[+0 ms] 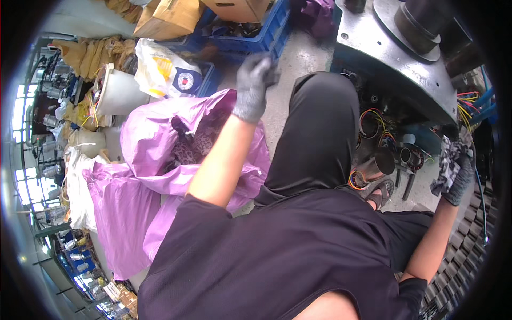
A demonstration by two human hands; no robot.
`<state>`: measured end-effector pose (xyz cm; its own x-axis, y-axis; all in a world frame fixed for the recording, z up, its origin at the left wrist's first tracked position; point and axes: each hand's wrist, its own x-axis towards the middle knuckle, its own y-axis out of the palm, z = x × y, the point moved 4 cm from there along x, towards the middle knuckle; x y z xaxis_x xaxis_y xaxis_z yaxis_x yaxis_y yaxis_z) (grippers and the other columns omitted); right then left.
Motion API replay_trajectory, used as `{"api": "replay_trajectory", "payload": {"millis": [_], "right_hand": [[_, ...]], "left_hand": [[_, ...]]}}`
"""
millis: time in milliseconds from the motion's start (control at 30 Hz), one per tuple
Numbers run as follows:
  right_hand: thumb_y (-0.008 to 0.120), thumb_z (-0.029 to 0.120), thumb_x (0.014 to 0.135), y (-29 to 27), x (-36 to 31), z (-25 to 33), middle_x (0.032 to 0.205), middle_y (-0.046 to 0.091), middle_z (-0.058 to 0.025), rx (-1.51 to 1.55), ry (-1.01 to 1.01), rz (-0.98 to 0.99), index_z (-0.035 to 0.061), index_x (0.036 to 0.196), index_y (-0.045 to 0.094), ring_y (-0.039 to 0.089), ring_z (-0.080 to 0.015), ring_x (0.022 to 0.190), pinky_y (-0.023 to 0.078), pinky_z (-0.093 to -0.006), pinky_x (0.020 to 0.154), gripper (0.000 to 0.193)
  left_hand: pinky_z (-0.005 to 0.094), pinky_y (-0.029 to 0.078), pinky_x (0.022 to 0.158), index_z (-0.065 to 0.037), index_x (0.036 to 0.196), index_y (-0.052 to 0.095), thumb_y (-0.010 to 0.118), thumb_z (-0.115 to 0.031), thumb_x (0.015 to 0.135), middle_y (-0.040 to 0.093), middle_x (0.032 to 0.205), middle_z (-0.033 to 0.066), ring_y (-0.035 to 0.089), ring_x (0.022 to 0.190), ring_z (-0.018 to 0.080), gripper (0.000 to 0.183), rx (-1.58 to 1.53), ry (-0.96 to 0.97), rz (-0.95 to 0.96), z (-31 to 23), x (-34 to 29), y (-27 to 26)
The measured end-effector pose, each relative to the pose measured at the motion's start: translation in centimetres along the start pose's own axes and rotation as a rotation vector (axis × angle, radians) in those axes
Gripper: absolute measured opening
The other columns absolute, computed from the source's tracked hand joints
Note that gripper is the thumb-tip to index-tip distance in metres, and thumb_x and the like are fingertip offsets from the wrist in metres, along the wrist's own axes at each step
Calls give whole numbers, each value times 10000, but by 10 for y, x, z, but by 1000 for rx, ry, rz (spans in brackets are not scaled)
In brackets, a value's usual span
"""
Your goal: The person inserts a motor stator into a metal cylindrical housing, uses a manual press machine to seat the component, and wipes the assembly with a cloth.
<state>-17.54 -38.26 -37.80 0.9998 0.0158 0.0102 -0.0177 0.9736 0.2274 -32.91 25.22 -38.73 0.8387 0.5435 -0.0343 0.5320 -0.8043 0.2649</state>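
My left hand (252, 88), in a grey knitted glove, is raised above the floor beyond an open purple plastic bag (152, 133). Its fingers look curled and slightly blurred, with a dark patch at their tips that I cannot make out. Dark lace-patterned cloth (194, 141) shows in the bag's mouth, partly behind my left forearm. At the far right my right hand (462, 181), also gloved, is closed on a crumpled black-and-white patterned rag (447, 165). That rag hangs beside the metal machine table (368, 40).
Blue crates (256, 42) with cardboard boxes stand ahead, near a white bucket (121, 90) and a printed plastic bag (160, 69). Under the table lie metal cylinders (377, 161) and wire-wound motor stators (410, 156). A dark ridged mat (458, 266) is at the right.
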Motion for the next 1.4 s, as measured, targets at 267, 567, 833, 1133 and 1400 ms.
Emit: {"api": "replay_trajectory", "payload": {"millis": [267,567,833,1133,1400], "right_hand": [[585,272,1012,24,-35,-14,1291,670,-61,137,289,-22,34,1329,634,634,-153,1163,498,-322,1025,399],[633,333,1003,48,-66,-23,1304,642,-69,-413,221,99,-10,1330,627,576,-167,1205,395,-329,1095,474],[547,423,1025,-64,-2,-58,1426,597,-125,-651,98,266,-7,1418,580,494,-226,1365,288,-368,1200,583],[616,338,1013,2,-35,-47,1298,666,-84,-439,217,75,12,1295,660,584,-175,1228,400,-347,1121,433],[650,335,998,22,-46,-48,1276,671,-63,-445,254,40,20,1309,647,606,-171,1187,442,-343,1079,442]], "left_hand": [[448,459,1080,-105,1271,659,543,-302,987,678,1296,114,591,1256,343,364,42,-1198,-581,285,-170,-224],[463,516,1010,-10,1169,731,460,-299,1000,663,1311,219,655,1201,368,431,1732,-776,78,214,-156,-274],[457,519,1009,-17,1176,730,451,-297,1008,667,1310,211,658,1197,360,429,1761,-954,200,184,-170,-375],[450,523,1007,-25,1184,729,440,-294,1018,670,1308,203,662,1192,350,428,1756,-1028,260,183,-198,-414],[444,526,1006,-32,1191,728,431,-292,1026,673,1307,195,665,1188,341,428,1771,-1000,264,173,-178,-431]]}}
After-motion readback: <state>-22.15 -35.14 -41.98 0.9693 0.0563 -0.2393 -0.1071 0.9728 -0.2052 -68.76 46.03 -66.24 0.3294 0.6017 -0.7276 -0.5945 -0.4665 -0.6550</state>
